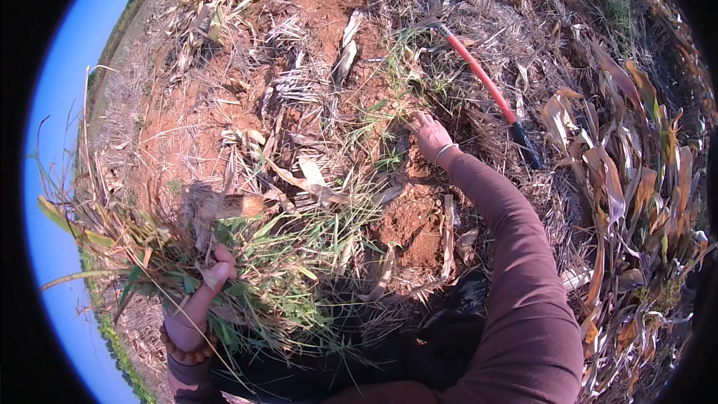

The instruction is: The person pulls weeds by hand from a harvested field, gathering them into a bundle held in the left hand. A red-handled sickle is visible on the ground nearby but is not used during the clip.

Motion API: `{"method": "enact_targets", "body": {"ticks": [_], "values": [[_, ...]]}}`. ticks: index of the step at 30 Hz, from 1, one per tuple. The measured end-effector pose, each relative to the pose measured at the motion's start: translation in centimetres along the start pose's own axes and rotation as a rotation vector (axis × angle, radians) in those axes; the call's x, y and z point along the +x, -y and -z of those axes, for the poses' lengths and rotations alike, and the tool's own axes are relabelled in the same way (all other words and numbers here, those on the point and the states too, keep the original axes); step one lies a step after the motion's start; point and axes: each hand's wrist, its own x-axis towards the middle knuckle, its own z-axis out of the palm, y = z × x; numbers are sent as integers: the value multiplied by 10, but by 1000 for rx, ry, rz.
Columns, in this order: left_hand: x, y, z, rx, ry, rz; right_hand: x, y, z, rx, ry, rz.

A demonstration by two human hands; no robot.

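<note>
At the lower left my left hand (205, 297) is closed round a large bunch of pulled grass and weeds (286, 286), green blades to its right and dry stalks to its left. My right hand (431, 136) reaches down to the soil at the centre, its fingertips at the base of a low tuft of green grass (373, 123); whether they grip any stems cannot be made out. To the right of that hand lies a tool with a red handle and black grip (482, 76), its far end hidden among grass and straw.
Dry corn stalks and leaves (634, 179) stand or lean along the right side. Cut straw (297, 87) and dry husks litter the reddish soil (409, 224). More dry leaves (213, 11) lie in a heap at the upper left. Dark clothing and a shoe show at the bottom.
</note>
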Motion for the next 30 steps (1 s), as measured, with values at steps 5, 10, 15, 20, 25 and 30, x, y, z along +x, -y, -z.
{"method": "enact_targets", "body": {"ticks": [5, 10, 15, 20, 25, 30], "values": [[2, 4, 5, 20, 20, 9, 3, -2, -4, 51, -31, 75], [0, 2, -2, 26, -11, -29, 7, -7, 9, 385, -69, -54], [-5, -3, -7, 5, -28, -16, -1, 2, 17, 468, -76, -92], [-9, -4, -7, 25, 9, -68, -28, 44, 27, 457, 95, 37], [-14, -3, -4, 81, 53, -13, -57, 102, 71, 527, 268, 124], [-20, -5, -7, 149, 77, -28, -81, 164, 143, 561, 186, 343]]}}
